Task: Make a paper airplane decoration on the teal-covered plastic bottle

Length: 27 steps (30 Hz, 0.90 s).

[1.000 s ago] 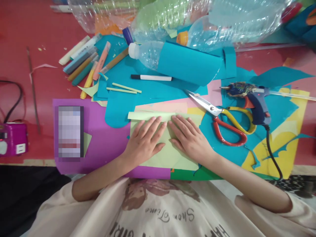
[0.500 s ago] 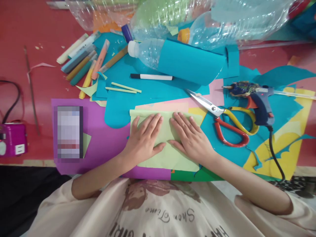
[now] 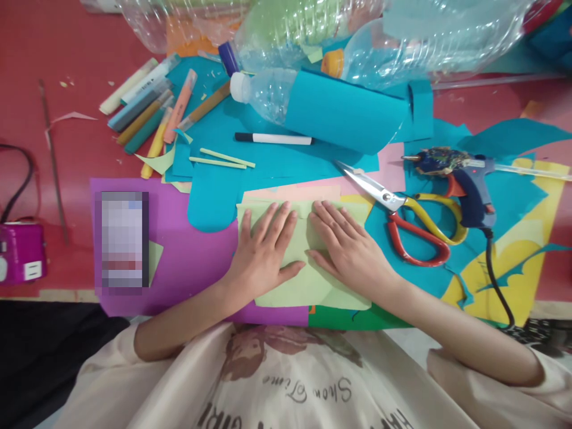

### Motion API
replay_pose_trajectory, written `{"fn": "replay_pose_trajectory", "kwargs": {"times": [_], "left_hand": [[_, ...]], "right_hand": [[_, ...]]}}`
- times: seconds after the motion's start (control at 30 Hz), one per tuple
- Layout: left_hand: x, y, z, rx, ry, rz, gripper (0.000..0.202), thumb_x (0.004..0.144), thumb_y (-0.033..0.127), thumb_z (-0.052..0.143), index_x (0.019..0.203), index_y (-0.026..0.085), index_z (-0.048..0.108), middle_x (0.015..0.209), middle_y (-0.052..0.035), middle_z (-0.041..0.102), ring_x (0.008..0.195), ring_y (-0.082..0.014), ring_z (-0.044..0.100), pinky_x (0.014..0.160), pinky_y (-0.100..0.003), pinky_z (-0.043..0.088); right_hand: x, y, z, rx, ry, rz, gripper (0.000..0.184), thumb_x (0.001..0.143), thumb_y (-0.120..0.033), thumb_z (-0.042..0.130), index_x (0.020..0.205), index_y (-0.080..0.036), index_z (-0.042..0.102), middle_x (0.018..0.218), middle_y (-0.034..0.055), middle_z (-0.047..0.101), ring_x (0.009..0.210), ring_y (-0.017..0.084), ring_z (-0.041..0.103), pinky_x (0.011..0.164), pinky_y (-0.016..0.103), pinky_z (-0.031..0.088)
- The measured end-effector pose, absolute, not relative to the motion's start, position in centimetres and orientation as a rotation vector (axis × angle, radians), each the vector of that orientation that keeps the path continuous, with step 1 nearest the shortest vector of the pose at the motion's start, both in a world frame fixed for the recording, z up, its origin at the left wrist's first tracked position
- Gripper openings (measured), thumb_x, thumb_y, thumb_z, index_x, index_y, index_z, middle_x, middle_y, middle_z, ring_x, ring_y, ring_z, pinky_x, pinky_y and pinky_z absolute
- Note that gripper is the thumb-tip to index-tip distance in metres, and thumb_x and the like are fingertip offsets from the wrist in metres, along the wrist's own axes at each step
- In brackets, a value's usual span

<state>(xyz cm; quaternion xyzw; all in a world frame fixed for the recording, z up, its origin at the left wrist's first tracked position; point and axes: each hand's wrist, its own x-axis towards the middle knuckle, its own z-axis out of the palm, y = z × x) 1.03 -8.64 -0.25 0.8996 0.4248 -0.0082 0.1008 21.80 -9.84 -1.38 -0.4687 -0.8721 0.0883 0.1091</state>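
Observation:
A sheet of pale green paper point(image 3: 308, 286) lies in front of me, its far edge bent over in a narrow strip. My left hand point(image 3: 266, 250) rests flat on its left half, fingers spread and pointing away from me. On the right half lies my right hand point(image 3: 346, 244), palm down, fingers stretched out with the thumb apart. Both sets of fingertips touch the paper near its far edge. Just right of the paper, scissors point(image 3: 391, 202) with one red and one yellow handle lie with blades parted.
Beyond the paper are a marker point(image 3: 274, 139), two thin green paper rolls point(image 3: 227, 158) and a bottle wrapped in blue paper point(image 3: 344, 110). A glue gun point(image 3: 469, 179) lies right, several felt pens point(image 3: 143, 113) upper left. A phone point(image 3: 123, 238) rests on purple paper point(image 3: 192, 250).
The green paper has shifted slightly to the right under my hands, and its far edge looks flatter than the rolled lip seen before. Both hands remain flat on it.

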Motion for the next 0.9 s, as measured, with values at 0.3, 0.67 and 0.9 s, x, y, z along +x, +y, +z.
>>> {"fn": "replay_pose_trajectory", "kwargs": {"times": [0.3, 0.67, 0.9], "left_hand": [[0.67, -8.56, -0.54, 2.641, 1.244, -0.057, 0.076, 0.096, 0.054, 0.039, 0.154, 0.007, 0.025, 0.155, -0.0226, 0.036, 0.145, -0.0371, 0.034, 0.118, -0.063, 0.015], [0.78, -8.65, -0.65, 2.624, 1.254, -0.066, 0.078, 0.095, 0.054, 0.041, 0.155, 0.008, 0.022, 0.155, -0.0224, 0.036, 0.145, -0.0383, 0.033, 0.117, -0.065, 0.017], [0.67, -8.77, -0.95, 2.652, 1.247, -0.017, 0.077, 0.096, 0.053, 0.04, 0.155, 0.007, 0.021, 0.154, -0.023, 0.038, 0.144, -0.0381, 0.035, 0.116, -0.064, 0.017]], "right_hand": [[21.19, -10.32, -2.42, -1.403, -2.478, 0.171, 0.076, 0.101, -0.049, 0.033, 0.158, -0.006, 0.005, 0.148, 0.0205, 0.05, 0.138, 0.028, 0.047, 0.113, 0.044, 0.037], [21.78, -9.92, -2.28, -1.435, -2.466, 0.245, 0.067, 0.1, -0.048, 0.037, 0.154, -0.009, 0.027, 0.147, 0.0177, 0.052, 0.138, 0.028, 0.047, 0.113, 0.044, 0.039], [21.79, -10.13, -2.08, -1.484, -2.421, 0.124, 0.058, 0.099, -0.045, 0.042, 0.143, -0.009, 0.045, 0.13, 0.0184, 0.064, 0.123, 0.029, 0.058, 0.102, 0.041, 0.05]]}}
